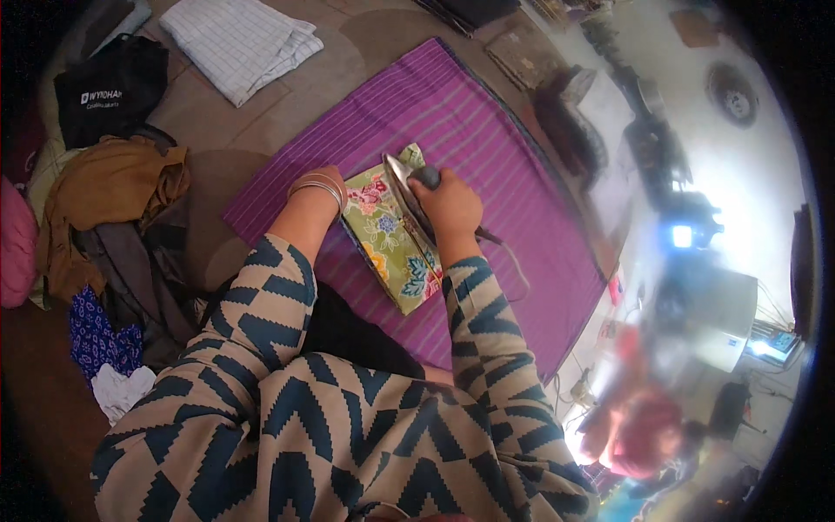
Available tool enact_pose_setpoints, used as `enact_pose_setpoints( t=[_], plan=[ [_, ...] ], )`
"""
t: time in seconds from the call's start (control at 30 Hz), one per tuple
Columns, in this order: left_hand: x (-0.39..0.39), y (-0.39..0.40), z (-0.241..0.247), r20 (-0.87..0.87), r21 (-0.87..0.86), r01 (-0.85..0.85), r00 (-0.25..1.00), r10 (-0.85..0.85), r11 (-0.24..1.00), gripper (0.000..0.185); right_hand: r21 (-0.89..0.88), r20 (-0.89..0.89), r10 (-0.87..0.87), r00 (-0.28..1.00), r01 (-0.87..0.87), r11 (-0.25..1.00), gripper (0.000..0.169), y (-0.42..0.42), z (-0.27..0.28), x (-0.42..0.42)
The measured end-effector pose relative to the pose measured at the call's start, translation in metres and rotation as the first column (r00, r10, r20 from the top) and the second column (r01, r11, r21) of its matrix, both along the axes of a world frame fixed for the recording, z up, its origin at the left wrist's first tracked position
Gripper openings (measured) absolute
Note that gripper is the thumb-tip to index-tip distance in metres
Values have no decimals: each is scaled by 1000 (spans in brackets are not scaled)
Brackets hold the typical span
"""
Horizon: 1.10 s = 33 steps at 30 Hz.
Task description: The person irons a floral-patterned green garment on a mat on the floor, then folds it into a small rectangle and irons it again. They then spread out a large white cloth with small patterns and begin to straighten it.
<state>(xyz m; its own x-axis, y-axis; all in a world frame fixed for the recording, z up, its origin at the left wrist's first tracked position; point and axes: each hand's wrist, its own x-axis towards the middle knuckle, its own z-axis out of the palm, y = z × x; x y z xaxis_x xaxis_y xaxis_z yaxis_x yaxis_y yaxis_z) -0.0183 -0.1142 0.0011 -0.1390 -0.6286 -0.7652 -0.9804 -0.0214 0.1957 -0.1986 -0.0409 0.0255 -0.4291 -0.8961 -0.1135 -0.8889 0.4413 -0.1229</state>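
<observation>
My right hand is closed round the handle of an electric clothes iron, whose metal soleplate edge is tilted over a folded green floral cloth. The iron's cord trails off to the right of my wrist. At the upper left corner of the green cloth is my left hand, with bangles on its wrist; its fingertips are hidden, so its hold cannot be told. Under the green cloth lies a purple striped cloth, spread on the floor.
A folded white checked cloth lies on the floor beyond. To the left are a black bag, a heap of brown and dark clothes and a crumpled white cloth. A person in red appears blurred at the lower right.
</observation>
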Motion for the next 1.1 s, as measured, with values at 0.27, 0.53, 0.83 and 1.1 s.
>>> enact_pose_setpoints(
  t=[0.27, 0.53, 0.83, 1.1],
  plan=[
    [-11, -1, -3, 25, -14, 16, 1000, -16, 1000, 43, 2, -10, -26, 1000, 26, 1000, 47, -19, 2, -15],
    [-5, 0, -4, -53, -15, 0, 999, -1, 1000, 39, 220, -34, -75, 997, 81, 972, 52, 101, 16, -43],
    [-3, 3, 8, -2, -5, 16, 1000, -16, 1000, 36, -65, -116, -123, 986, 116, 991, 51, 30, -7, -22],
    [1, 0, -3, -16, -30, 12, 1000, -12, 999, 43, -35, -29, -87, 996, 86, 996, 46, -70, -8, -1]
  ],
)
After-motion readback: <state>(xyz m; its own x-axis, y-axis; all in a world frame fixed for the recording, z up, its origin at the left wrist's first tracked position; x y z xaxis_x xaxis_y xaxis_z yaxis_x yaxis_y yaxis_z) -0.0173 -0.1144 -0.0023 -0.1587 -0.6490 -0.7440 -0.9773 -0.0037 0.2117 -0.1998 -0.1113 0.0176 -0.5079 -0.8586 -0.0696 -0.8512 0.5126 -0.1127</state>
